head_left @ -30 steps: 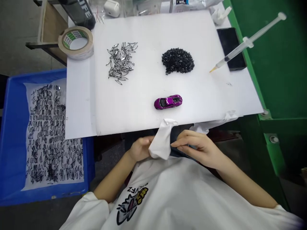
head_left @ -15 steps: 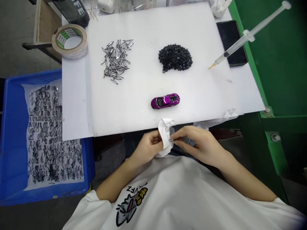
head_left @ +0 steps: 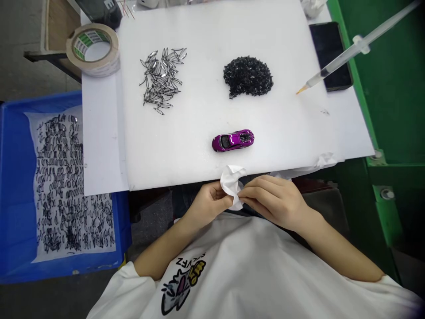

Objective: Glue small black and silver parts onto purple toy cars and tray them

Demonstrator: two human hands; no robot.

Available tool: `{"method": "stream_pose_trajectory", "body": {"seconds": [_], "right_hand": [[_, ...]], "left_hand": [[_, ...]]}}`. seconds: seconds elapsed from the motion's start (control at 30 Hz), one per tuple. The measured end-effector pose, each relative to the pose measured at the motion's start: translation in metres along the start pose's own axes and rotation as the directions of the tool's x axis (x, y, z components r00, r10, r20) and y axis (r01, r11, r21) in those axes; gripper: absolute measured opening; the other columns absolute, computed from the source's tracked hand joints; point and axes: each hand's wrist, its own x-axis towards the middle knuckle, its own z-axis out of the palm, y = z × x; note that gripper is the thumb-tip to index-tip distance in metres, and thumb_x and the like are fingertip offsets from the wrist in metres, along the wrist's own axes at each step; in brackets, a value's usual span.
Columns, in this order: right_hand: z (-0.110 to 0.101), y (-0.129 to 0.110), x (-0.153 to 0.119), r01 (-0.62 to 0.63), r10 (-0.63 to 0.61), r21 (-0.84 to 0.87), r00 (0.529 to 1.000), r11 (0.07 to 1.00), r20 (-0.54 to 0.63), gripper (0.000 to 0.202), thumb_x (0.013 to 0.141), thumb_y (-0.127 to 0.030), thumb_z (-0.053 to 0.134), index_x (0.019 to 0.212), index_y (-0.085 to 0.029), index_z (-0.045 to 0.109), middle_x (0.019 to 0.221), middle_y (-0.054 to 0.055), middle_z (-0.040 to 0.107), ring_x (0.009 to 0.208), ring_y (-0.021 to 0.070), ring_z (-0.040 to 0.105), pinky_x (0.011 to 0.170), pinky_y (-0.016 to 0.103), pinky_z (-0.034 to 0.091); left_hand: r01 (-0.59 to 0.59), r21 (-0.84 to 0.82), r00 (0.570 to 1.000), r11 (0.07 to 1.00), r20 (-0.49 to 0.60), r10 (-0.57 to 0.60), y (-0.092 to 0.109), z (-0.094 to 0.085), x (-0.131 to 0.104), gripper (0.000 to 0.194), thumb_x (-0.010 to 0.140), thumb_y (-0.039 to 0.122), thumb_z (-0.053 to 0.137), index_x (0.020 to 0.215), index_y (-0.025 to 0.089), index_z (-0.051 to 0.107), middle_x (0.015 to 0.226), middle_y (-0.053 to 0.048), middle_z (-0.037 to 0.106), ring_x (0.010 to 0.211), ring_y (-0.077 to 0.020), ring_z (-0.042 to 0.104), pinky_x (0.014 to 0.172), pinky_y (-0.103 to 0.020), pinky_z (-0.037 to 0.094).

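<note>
At nine o'clock from a purple toy car (head_left: 233, 141), a blue tray (head_left: 16, 177) held a white sheet (head_left: 38, 254) covered with small dark pieces. A roll of tape (head_left: 94, 66) lay at ten o'clock, just beside a white board (head_left: 179, 146). Closer in on the same bearing, black-rimmed, leaf-shaped pieces (head_left: 161, 82) were scattered loosely on the board.

At seven o'clock, the person's left hand (head_left: 206, 204) pinched a crumpled white tissue (head_left: 230, 177) between thumb and curled fingers. The tissue stood at six o'clock from the car, at the board's near edge, between the two hands. The car itself rested on the board, its nose toward nine o'clock.

Just past twelve o'clock sat a dense heap of small black pieces (head_left: 249, 75). Between four and five, the right hand (head_left: 282, 201) touched the tissue, fingers drawn close together; their tips met its folds, and whether they pinched anything could not be told.

At two o'clock, a syringe (head_left: 341, 58) with an amber tip slanted over a black, phone-like slab (head_left: 327, 42).
</note>
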Motion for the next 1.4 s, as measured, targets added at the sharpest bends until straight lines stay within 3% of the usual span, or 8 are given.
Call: {"method": "stream_pose_trajectory", "body": {"seconds": [0.4,0.57,0.7,0.87,0.93,1.1,1.3,1.4], "right_hand": [[-0.012,0.010,-0.003,0.122,-0.118,-0.138,0.992,0.983,0.036,0.011,0.077,-0.011,0.062,0.085,-0.014,0.055,0.070,0.003,0.062,0.062,0.0123,0.056,0.052,0.024,0.047],[-0.040,0.025,0.001,-0.027,0.034,0.046,0.987,0.999,-0.154,0.020,0.075,-0.004,0.060,0.088,-0.019,0.057,0.072,0.003,0.061,0.065,0.0134,0.057,0.053,0.026,0.048],[-0.042,0.029,0.020,-0.133,0.176,0.172,0.948,0.976,-0.266,0.024,0.073,-0.001,0.060,0.086,-0.022,0.061,0.075,0.002,0.062,0.067,0.0132,0.058,0.057,0.028,0.048],[-0.023,0.038,0.057,-0.242,0.384,0.430,0.880,0.870,-0.280,0.006,0.079,-0.014,0.060,0.077,-0.020,0.061,0.072,-0.001,0.061,0.061,0.0088,0.056,0.051,0.023,0.047],[-0.016,0.043,0.067,-0.271,0.475,0.546,0.836,0.793,-0.274,0.004,0.080,-0.020,0.061,0.076,-0.020,0.060,0.071,-0.002,0.059,0.058,0.0072,0.055,0.047,0.020,0.046],[-0.008,0.051,0.072,-0.326,0.621,0.739,0.768,0.590,-0.157,0.008,0.079,-0.026,0.063,0.076,-0.018,0.060,0.071,-0.002,0.060,0.056,0.0070,0.056,0.041,0.018,0.048],[-0.006,0.048,0.068,-0.438,0.616,0.772,0.784,0.461,0.077,0.009,0.080,-0.028,0.062,0.083,-0.020,0.064,0.082,0.000,0.065,0.064,0.0086,0.059,0.047,0.018,0.053],[-0.006,0.048,0.071,-0.483,0.648,0.762,0.753,0.431,0.111,0.008,0.080,-0.028,0.062,0.083,-0.020,0.064,0.084,0.001,0.066,0.068,0.0094,0.061,0.051,0.018,0.055]], "left_hand": [[-0.022,0.140,0.999,0.990,-0.023,0.026,0.007,0.007,0.003,0.012,0.063,0.020,0.059,0.059,0.015,0.048,0.055,0.004,0.041,0.051,-0.0058,0.036,0.047,-0.019,0.030],[-0.023,0.367,1.000,0.930,0.024,0.015,0.018,0.004,-0.009,0.016,0.077,0.029,0.051,0.073,0.015,0.057,0.062,0.001,0.054,0.056,-0.0112,0.048,0.055,-0.024,0.037],[-0.204,0.911,0.979,0.358,0.187,0.082,0.055,-0.009,-0.036,0.032,0.091,0.028,0.031,0.090,0.017,0.061,0.075,-0.003,0.064,0.067,-0.0181,0.057,0.063,-0.030,0.039],[-0.209,0.965,0.939,-0.159,0.243,0.244,0.117,-0.018,-0.019,0.024,0.089,0.037,0.043,0.082,0.019,0.058,0.072,0.000,0.062,0.066,-0.0179,0.057,0.057,-0.028,0.034],[-0.235,0.935,0.908,-0.265,0.308,0.283,0.131,-0.019,0.005,0.018,0.081,0.034,0.057,0.089,0.018,0.054,0.086,-0.003,0.060,0.077,-0.0198,0.057,0.061,-0.028,0.036],[-0.396,0.909,0.877,-0.132,0.417,0.239,0.136,-0.029,0.046,0.023,0.072,0.024,0.064,0.087,0.019,0.047,0.083,-0.001,0.057,0.078,-0.0181,0.054,0.064,-0.027,0.038],[-0.386,0.914,0.882,0.122,0.327,0.338,0.136,-0.042,0.041,0.026,0.073,0.026,0.065,0.085,0.020,0.043,0.089,0.004,0.064,0.077,-0.0143,0.058,0.064,-0.026,0.041],[-0.400,0.908,0.869,0.127,0.331,0.369,0.136,-0.044,0.040,0.026,0.073,0.027,0.068,0.090,0.020,0.050,0.090,0.004,0.065,0.078,-0.0131,0.058,0.064,-0.025,0.043]]}}
